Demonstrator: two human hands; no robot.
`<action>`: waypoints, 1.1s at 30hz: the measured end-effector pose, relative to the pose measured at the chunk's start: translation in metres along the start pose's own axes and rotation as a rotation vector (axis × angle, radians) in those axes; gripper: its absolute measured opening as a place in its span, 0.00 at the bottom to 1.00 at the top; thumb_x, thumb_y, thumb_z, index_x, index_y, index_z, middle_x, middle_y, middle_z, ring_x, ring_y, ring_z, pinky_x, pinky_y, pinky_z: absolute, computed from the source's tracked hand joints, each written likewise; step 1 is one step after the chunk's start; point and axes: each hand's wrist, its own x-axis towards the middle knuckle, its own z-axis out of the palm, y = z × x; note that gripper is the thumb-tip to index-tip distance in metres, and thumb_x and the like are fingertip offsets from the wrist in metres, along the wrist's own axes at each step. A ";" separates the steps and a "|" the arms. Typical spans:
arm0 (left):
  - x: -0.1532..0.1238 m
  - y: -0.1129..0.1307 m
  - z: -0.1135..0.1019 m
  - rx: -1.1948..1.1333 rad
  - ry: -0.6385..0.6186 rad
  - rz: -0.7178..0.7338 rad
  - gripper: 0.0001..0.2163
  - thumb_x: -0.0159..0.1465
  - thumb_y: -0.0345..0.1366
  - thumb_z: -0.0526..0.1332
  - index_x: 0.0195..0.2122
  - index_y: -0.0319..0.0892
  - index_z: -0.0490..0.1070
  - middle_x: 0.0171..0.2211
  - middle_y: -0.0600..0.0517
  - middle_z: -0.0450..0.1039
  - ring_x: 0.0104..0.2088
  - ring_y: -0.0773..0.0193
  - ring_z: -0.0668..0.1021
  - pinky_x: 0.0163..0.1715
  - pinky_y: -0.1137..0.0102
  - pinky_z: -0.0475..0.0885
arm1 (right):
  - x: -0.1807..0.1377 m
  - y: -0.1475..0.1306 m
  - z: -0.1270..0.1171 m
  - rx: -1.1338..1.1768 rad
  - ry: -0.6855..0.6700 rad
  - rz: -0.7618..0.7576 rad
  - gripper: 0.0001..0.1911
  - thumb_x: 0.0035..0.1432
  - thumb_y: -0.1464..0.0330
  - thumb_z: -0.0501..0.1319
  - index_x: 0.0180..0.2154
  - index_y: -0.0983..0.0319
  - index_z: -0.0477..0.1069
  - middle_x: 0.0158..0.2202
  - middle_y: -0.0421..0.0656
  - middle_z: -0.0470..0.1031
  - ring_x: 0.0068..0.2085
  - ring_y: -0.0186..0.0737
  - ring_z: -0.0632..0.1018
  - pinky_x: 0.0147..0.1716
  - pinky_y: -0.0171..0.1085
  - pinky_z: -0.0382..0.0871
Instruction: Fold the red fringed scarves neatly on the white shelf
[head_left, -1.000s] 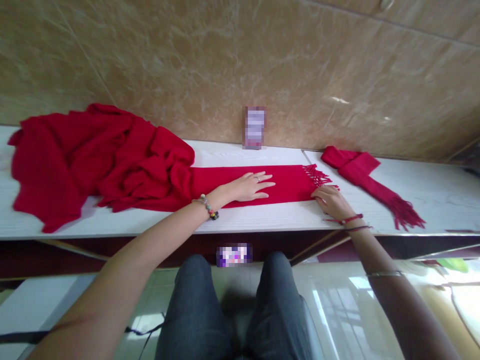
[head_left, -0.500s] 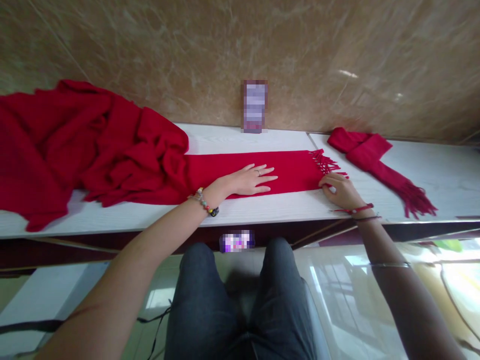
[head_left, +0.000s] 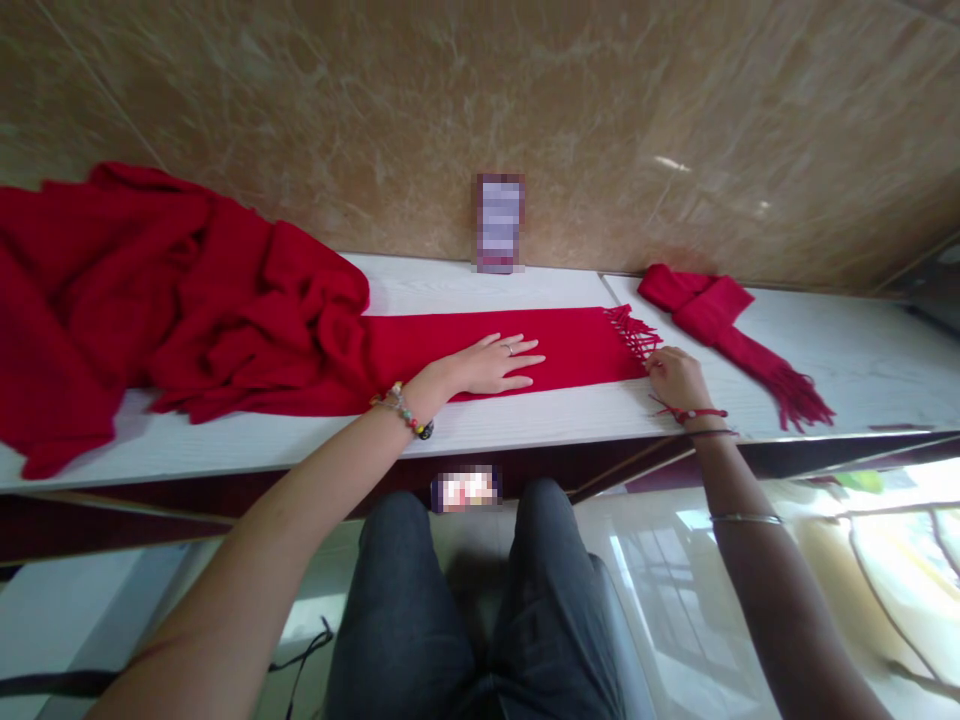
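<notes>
A long red scarf lies stretched across a white shelf, with its left part bunched in a large heap. My left hand rests flat on the flattened strip, fingers stretched out. My right hand sits at the scarf's fringed end, fingers curled and pinching the tassels at the near corner.
A second, smaller red scarf lies folded to the right on the shelf, its fringe toward the front edge. A small blurred card stands against the marble wall. My knees in dark trousers are below the shelf, over a glossy floor.
My right hand has drawn its fingers together at the fringe. My left hand stays flat on the scarf. The view has shifted slightly.
</notes>
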 end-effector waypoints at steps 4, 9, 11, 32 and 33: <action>-0.001 0.001 -0.002 -0.001 -0.003 0.001 0.26 0.69 0.50 0.45 0.66 0.51 0.49 0.68 0.54 0.41 0.68 0.57 0.46 0.64 0.55 0.44 | 0.000 0.001 0.001 -0.063 0.031 0.151 0.09 0.44 0.77 0.52 0.21 0.60 0.67 0.26 0.48 0.74 0.32 0.46 0.73 0.35 0.43 0.67; 0.000 0.003 -0.003 -0.005 -0.004 -0.006 0.25 0.69 0.49 0.45 0.66 0.50 0.50 0.68 0.54 0.42 0.67 0.57 0.47 0.64 0.54 0.44 | 0.000 -0.003 -0.003 0.044 0.025 0.014 0.09 0.45 0.75 0.53 0.26 0.59 0.69 0.30 0.47 0.75 0.36 0.45 0.75 0.40 0.43 0.69; 0.000 0.003 -0.003 -0.009 -0.003 -0.008 0.25 0.69 0.49 0.46 0.66 0.50 0.50 0.68 0.53 0.43 0.67 0.57 0.47 0.64 0.54 0.44 | 0.000 -0.005 -0.003 0.107 0.009 -0.071 0.10 0.45 0.75 0.53 0.28 0.58 0.70 0.31 0.45 0.76 0.37 0.45 0.75 0.41 0.44 0.70; -0.016 0.014 -0.007 0.192 0.293 0.262 0.14 0.64 0.32 0.54 0.49 0.42 0.72 0.41 0.48 0.74 0.39 0.63 0.76 0.39 0.70 0.68 | 0.012 -0.008 -0.033 -0.329 -0.210 -0.671 0.12 0.59 0.76 0.54 0.35 0.65 0.77 0.34 0.49 0.79 0.35 0.41 0.77 0.39 0.38 0.69; -0.016 0.015 -0.007 0.195 0.299 0.266 0.13 0.64 0.32 0.54 0.48 0.42 0.72 0.40 0.48 0.74 0.38 0.63 0.76 0.38 0.70 0.68 | 0.013 -0.009 -0.035 -0.347 -0.219 -0.692 0.12 0.59 0.76 0.54 0.36 0.65 0.77 0.34 0.49 0.79 0.35 0.41 0.77 0.39 0.38 0.68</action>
